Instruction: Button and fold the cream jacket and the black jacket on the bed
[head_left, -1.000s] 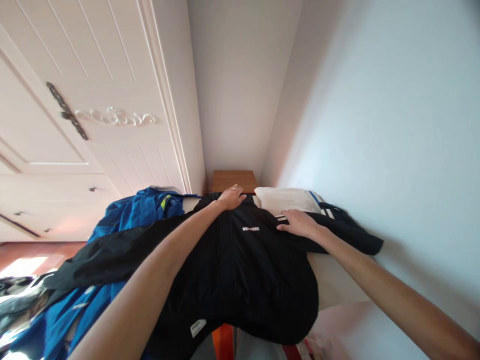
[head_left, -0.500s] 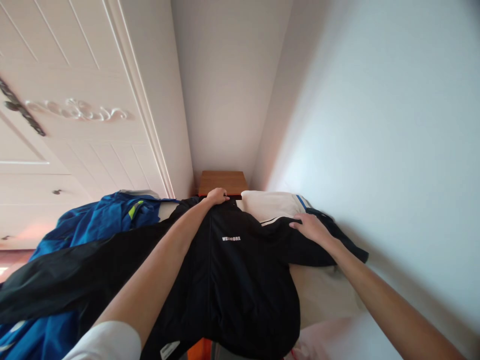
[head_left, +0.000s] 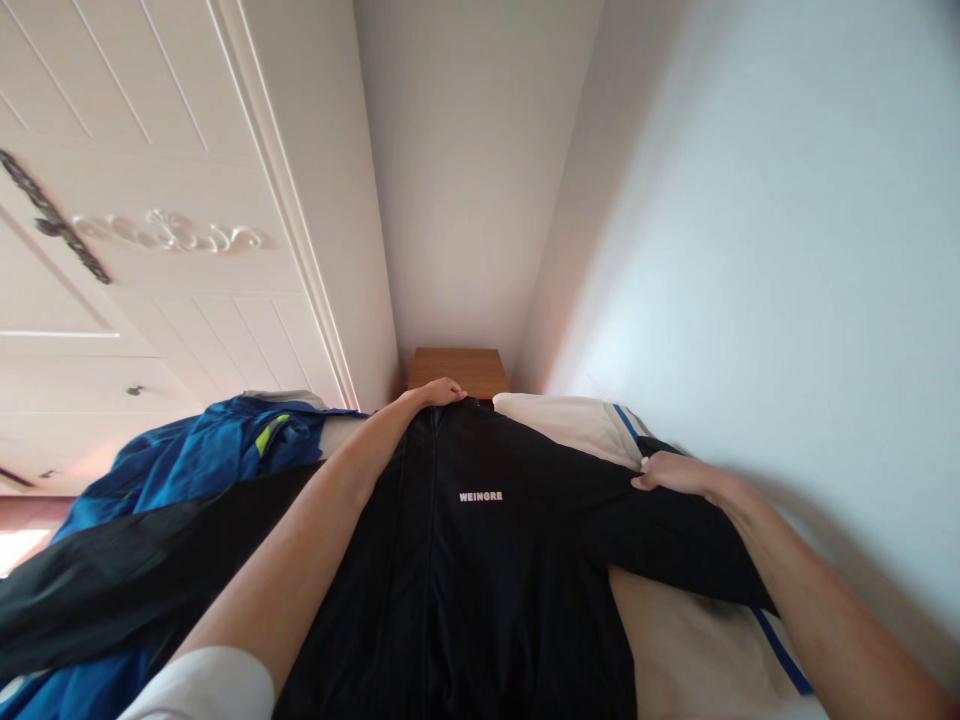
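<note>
A black jacket (head_left: 517,560) with white "WEINGRE" lettering on its chest lies spread out in front of me, over other clothes. Its collar is pinched in my left hand (head_left: 441,391) near the far end. Farther right, my right hand (head_left: 675,472) grips the upper edge of one sleeve with closed fingers. The other sleeve stretches to the left across a blue garment (head_left: 217,445). Under the gripped sleeve lies a cream garment (head_left: 562,418) with blue stripes. The jacket's lower hem runs out of view.
A white wardrobe (head_left: 187,200) with carved trim and dark handles stands on the left. The pale wall (head_left: 787,250) rises close on the right. Beyond the collar, a brown wooden top (head_left: 459,370) sits in the corner.
My right hand has moved right along the sleeve, which is now pulled straighter. The jacket's front looks smoother and its lettering reads flat. My left hand stays at the collar.
</note>
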